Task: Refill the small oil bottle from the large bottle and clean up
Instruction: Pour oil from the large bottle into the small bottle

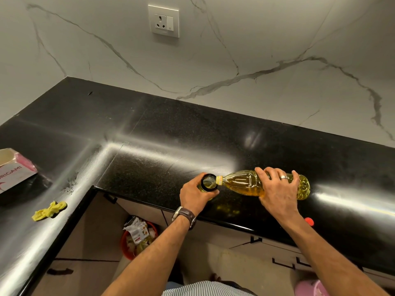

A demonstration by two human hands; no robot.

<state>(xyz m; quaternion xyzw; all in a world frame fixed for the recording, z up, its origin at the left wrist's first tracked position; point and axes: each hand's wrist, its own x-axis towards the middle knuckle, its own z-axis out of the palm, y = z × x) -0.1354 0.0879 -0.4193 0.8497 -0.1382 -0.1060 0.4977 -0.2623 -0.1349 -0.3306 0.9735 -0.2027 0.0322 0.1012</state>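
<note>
Right hand [277,189] grips the large bottle [241,184] tipped on its side, its mouth at the open small bottle [208,182], which the left hand [195,195] holds upright on the black countertop [171,146]. Behind rises a marbled wall with a socket [163,20]. A yellow cloth [49,211] and a box [15,169], cut off at the edge, lie left. A red cap [309,221] sits half hidden by the right forearm. A bin [139,240] stands on the floor below.
</note>
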